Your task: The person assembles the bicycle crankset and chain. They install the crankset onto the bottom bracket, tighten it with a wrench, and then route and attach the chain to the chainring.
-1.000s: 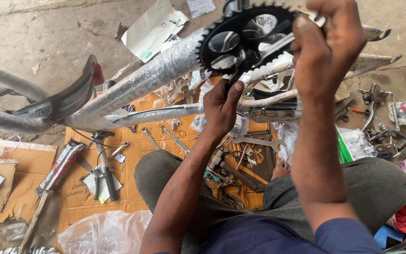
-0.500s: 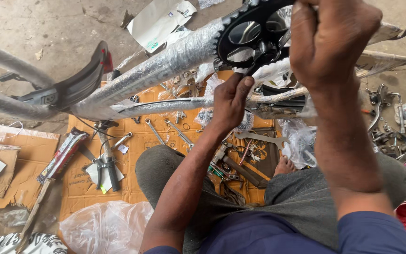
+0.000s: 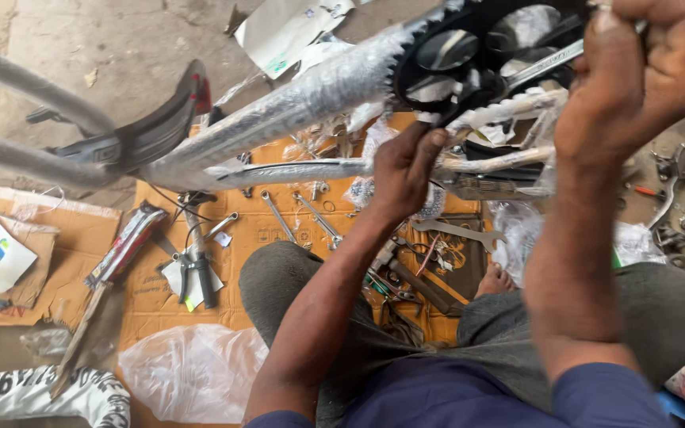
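A bicycle frame (image 3: 295, 103) wrapped in clear plastic hangs tilted above my lap. Its black chainring (image 3: 469, 47) is at the top of the view. My right hand (image 3: 644, 71) is closed around the silver crank arm (image 3: 545, 59) at the top right. My left hand (image 3: 406, 170) reaches up from below, its fingers curled on the white-wrapped tube (image 3: 509, 107) just under the chainring. What the left fingertips pinch is hidden. A black mudguard (image 3: 148, 135) curves off the frame on the left.
I sit cross-legged on orange cardboard (image 3: 160, 309) strewn with spanners (image 3: 279, 214), pliers (image 3: 200, 273) and a flat wrench (image 3: 457, 231). A clear plastic bag (image 3: 192, 368) and a wrapped tyre (image 3: 33, 396) lie at the lower left. Metal parts (image 3: 675, 206) are piled at the right.
The chainring and my right hand have shifted up and to the right in view. My left hand has stayed under the chainring, following it.
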